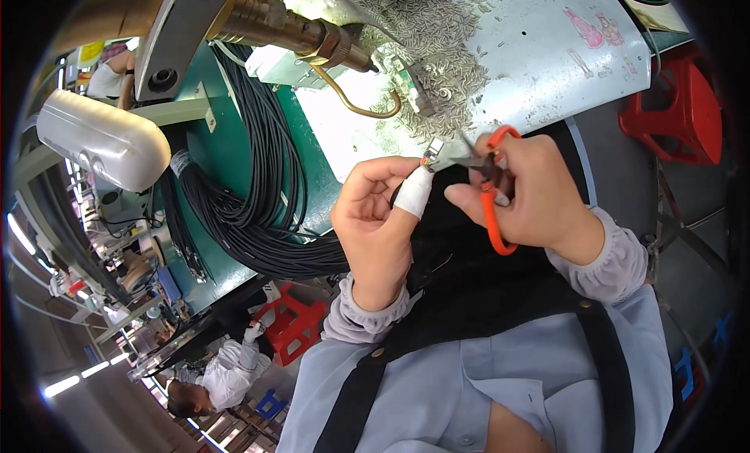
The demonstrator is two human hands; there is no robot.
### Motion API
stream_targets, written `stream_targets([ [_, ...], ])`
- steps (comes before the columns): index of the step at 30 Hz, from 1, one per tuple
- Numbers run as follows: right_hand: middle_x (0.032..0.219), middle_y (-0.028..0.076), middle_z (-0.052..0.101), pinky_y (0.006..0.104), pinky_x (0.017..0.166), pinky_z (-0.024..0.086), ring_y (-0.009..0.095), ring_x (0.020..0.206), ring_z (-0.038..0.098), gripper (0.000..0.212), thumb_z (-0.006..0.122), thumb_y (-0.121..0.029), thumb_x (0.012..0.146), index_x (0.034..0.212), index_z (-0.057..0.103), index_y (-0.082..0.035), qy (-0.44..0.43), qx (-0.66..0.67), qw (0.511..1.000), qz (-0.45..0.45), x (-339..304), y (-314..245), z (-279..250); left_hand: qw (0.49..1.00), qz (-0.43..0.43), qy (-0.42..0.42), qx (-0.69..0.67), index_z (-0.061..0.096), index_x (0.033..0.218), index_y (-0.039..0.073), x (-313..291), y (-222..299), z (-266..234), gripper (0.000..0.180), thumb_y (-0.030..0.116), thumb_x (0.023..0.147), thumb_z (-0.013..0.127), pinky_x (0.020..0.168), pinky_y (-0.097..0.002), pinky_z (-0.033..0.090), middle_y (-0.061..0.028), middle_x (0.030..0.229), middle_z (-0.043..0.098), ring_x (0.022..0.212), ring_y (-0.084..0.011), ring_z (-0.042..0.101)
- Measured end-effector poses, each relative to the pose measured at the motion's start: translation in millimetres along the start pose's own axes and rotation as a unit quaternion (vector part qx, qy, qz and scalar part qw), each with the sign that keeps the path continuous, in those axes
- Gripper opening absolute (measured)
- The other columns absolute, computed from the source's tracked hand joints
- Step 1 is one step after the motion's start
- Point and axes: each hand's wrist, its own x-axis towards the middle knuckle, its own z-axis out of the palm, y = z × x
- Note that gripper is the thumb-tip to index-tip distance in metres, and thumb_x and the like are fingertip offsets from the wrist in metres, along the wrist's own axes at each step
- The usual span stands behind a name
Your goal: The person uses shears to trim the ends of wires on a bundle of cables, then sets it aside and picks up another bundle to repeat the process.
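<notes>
Between the thumb and fingers of my left hand point(373, 238) is a cable end, pinched, with a small metal connector point(434, 148) and thin coloured wires point(424, 161) sticking out past the fingertips. White tape point(414, 193) wraps the left thumb. My right hand point(551, 191) grips scissors point(492, 214) with orange handles, fingers and thumb at the loops. The dark blades are parted and point left, close beside the connector and wires. Whether a blade touches a wire is too small to tell.
Ahead is a pale worktop point(539, 54) strewn with many small metal pieces point(449, 58) around a machine head point(328, 42). Bundled black cables point(258, 164) lie on the green table at left. A lit lamp point(105, 140) and red stools point(680, 113) stand around; another person point(230, 372) sits farther left.
</notes>
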Motion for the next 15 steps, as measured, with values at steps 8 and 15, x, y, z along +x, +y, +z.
stream_targets([
  [8, 0.045, 0.01, 0.047, 0.0308, 0.04, 0.039, 0.025, 0.037, 0.045, 0.032, 0.07, -0.023, 0.071, 0.063, 0.048, -0.001, -0.01, -0.124, 0.992, 0.013, -3.7, 2.0, 11.0, 0.998, 0.016, 0.002, 0.054, 0.052, 0.092, -0.005, -0.6, 6.3, 2.5, 0.019, -0.01, 0.075, 0.058, 0.063, -0.0167, 0.044, -0.0085, 0.086, 0.06, 0.074, -0.0084, 0.056],
  [15, 0.046, 0.004, 0.045, 0.0262, 0.037, 0.035, 0.014, 0.037, 0.045, 0.025, 0.061, -0.019, 0.08, 0.069, 0.05, -0.001, -0.057, 0.2, 0.963, 0.17, -0.7, 4.5, 2.9, 0.987, -0.118, -0.053, -0.1, 0.054, 0.089, -0.001, 43.4, 2.3, -10.9, 0.01, -0.003, 0.079, 0.056, 0.041, -0.015, 0.026, -0.0004, 0.069, 0.053, 0.049, -0.0014, 0.038],
])
